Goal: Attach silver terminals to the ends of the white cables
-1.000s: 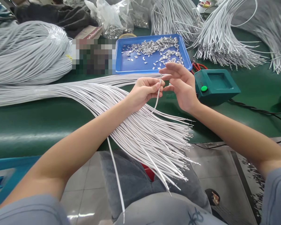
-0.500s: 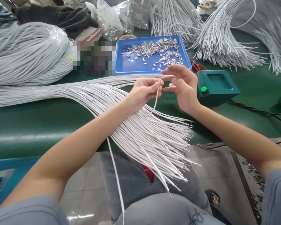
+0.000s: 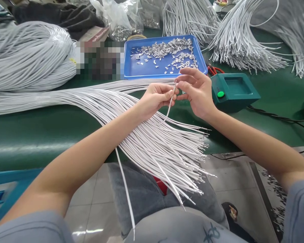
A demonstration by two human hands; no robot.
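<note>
In comes the right thumb, nearer the tip of the white wire (image 3: 170,106) than half a second ago, while the left hand (image 3: 158,98) keeps its place. That left hand pinches the wire just below its upright end, above the near edge of the blue tray (image 3: 152,71) as I see it. The right hand (image 3: 199,91) is half curled, fingertips right at that tip; whether they grip it, I can't tell. Tight on that side: the green box (image 3: 234,92) sits just beside the right wrist. Below the hands, the wire bundle (image 3: 152,138) fans across the table (image 3: 40,135), its ends poking past the front edge over the person's lap. More room leftward, where bare green tabletop runs along that edge. Silvery metal pieces (image 3: 169,48) crowd the tray's far side.
</note>
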